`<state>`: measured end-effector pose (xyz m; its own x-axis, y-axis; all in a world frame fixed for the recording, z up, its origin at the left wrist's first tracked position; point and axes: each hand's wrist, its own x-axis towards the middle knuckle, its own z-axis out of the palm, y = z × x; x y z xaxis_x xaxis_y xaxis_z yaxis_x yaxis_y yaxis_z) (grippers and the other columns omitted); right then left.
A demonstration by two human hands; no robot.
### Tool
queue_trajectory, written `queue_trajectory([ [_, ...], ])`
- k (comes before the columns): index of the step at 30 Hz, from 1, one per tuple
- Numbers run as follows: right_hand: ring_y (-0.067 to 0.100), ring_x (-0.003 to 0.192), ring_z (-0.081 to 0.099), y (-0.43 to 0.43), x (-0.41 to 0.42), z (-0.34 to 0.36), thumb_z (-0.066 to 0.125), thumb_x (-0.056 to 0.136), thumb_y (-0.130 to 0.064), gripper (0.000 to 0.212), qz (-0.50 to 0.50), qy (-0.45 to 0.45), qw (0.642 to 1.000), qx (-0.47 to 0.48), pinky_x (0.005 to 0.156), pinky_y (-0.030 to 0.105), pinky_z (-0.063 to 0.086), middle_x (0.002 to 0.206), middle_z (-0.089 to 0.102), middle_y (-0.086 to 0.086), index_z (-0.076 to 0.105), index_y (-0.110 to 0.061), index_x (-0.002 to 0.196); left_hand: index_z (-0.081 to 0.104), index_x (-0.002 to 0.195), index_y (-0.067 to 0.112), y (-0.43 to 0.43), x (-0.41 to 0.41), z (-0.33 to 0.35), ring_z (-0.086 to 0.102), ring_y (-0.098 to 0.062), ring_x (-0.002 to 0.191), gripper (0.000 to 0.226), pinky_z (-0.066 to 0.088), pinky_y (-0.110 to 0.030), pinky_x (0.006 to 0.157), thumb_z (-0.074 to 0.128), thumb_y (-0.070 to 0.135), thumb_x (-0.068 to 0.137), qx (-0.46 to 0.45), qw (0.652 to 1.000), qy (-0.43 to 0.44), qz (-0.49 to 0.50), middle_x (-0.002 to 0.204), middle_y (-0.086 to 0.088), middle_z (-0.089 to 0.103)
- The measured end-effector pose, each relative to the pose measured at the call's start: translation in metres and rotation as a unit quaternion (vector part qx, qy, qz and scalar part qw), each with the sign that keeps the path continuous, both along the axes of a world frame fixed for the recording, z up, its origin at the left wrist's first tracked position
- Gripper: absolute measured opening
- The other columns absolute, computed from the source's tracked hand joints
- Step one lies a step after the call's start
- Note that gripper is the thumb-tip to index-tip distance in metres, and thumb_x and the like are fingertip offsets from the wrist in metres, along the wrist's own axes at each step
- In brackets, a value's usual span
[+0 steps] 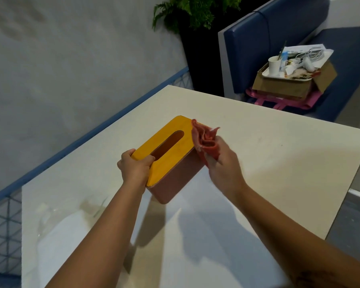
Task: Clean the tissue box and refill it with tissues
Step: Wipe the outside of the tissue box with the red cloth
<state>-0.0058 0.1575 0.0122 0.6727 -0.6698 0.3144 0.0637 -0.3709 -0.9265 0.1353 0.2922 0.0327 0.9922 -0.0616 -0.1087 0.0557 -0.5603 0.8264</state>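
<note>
A tissue box (175, 181) with a pink body and a yellow lid (170, 154) stands at the middle of the white table (268, 154). The lid's oval slot shows no tissue. My left hand (134, 167) grips the near left end of the lid, thumb at the slot's edge. My right hand (222, 163) pinches a crumpled pink cloth (204, 138) against the box's far right corner. A clear plastic pack of white tissues (62, 231) lies on the table at the near left.
A blue bench (258, 48) stands beyond the table, holding a cardboard box (289, 86) with a tray, a paper cup and cables. A potted plant (195, 13) is in the corner. A blue rail (87, 136) runs along the table's left side.
</note>
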Motion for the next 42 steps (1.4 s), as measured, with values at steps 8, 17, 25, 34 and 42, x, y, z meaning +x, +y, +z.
queue_trajectory([
  [8, 0.017, 0.086, 0.063, 0.035, -0.008, -0.007, 0.052, 0.090, 0.003, 0.036, 0.114, -0.067, 0.955, 0.267, 0.082, 0.037, 0.051, 0.088, 0.066, -0.005, 0.061, -0.032, 0.088, 0.034, 0.138, 0.020, -0.001, 0.000, -0.001, 0.051, -0.035, 0.114, 0.063, 0.047, -0.047, 0.088, 0.067, 0.027, 0.084, 0.014, 1.000, -0.007, 0.005, 0.137, -0.013, 0.040],
  [17, 0.017, 0.098, 0.058, -0.012, -0.005, 0.018, 0.046, 0.093, -0.001, 0.032, -0.030, -0.109, 0.949, 0.296, 0.085, 0.025, 0.047, 0.103, 0.060, -0.004, 0.053, -0.021, 0.117, 0.035, 0.138, 0.019, 0.000, 0.001, -0.003, 0.052, -0.036, 0.113, 0.060, 0.047, -0.045, 0.086, 0.065, 0.028, 0.086, 0.022, 1.000, -0.014, 0.003, 0.138, -0.014, 0.040],
  [25, 0.002, 0.090, 0.059, 0.030, 0.001, -0.006, 0.054, 0.091, -0.001, 0.035, 0.046, -0.117, 0.969, 0.214, 0.080, 0.015, 0.046, 0.099, 0.062, -0.011, 0.055, -0.033, 0.107, 0.036, 0.137, 0.019, 0.000, 0.003, -0.004, 0.052, -0.036, 0.113, 0.061, 0.048, -0.048, 0.088, 0.066, 0.027, 0.085, 0.022, 1.000, -0.016, 0.003, 0.136, -0.014, 0.042],
  [34, 0.007, 0.100, 0.064, 0.082, -0.011, -0.003, 0.057, 0.093, -0.018, 0.028, 0.161, -0.090, 0.960, 0.210, 0.090, 0.029, 0.053, 0.103, 0.069, -0.012, 0.059, -0.046, 0.100, 0.041, 0.133, 0.019, 0.000, 0.006, -0.005, 0.056, -0.034, 0.108, 0.059, 0.051, -0.042, 0.087, 0.069, 0.019, 0.081, 0.003, 1.000, -0.008, 0.011, 0.134, -0.014, 0.045],
  [42, 0.004, 0.087, 0.061, 0.109, -0.014, 0.004, 0.053, 0.091, -0.003, 0.036, 0.196, -0.028, 0.924, 0.328, 0.075, 0.010, 0.047, 0.091, 0.065, -0.015, 0.059, -0.038, 0.092, 0.041, 0.134, 0.016, 0.002, 0.005, -0.001, 0.053, -0.035, 0.113, 0.066, 0.049, -0.045, 0.093, 0.074, 0.026, 0.078, 0.005, 1.000, 0.013, -0.005, 0.137, -0.016, 0.042],
])
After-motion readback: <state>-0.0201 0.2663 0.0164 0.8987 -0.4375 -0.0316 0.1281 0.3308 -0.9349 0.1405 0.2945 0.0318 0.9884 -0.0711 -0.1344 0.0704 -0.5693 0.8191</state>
